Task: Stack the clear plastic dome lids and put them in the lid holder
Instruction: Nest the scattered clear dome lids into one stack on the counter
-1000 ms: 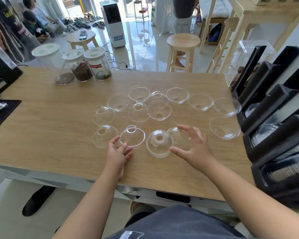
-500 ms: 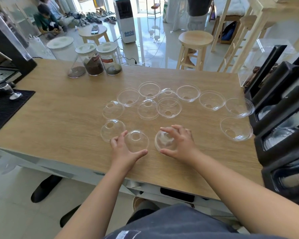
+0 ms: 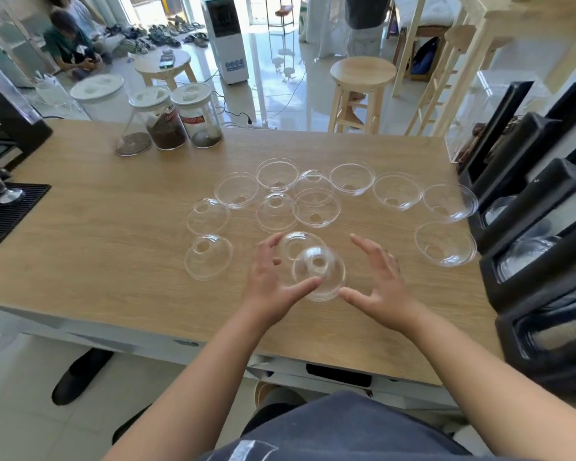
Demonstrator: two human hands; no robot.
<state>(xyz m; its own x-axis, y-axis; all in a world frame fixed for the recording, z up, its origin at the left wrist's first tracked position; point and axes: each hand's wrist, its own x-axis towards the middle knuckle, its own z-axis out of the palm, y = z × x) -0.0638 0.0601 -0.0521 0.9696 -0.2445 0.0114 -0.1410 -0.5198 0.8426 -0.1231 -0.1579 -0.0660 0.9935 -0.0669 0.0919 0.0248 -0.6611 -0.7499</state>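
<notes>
jars [image 3: 167, 128]: three at bench [image 3: 80, 244] rear, dark grounds low inside | lid holder [image 3: 529, 261]: black slots, clear lids inside | stacked dome lids [image 3: 318, 272]: transparent, hole up, near front edge | left hand [image 3: 271, 281] thumb touching them, right hand [image 3: 378, 287] spread beside

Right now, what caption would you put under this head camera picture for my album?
Two hands, left hand and right hand, cup a dome lid over the wooden table.

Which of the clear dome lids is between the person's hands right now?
The dome lid nearest the table's front edge, dome up, between the left hand and right hand. It overlaps a second lid behind it; the others lie untouched.
</notes>
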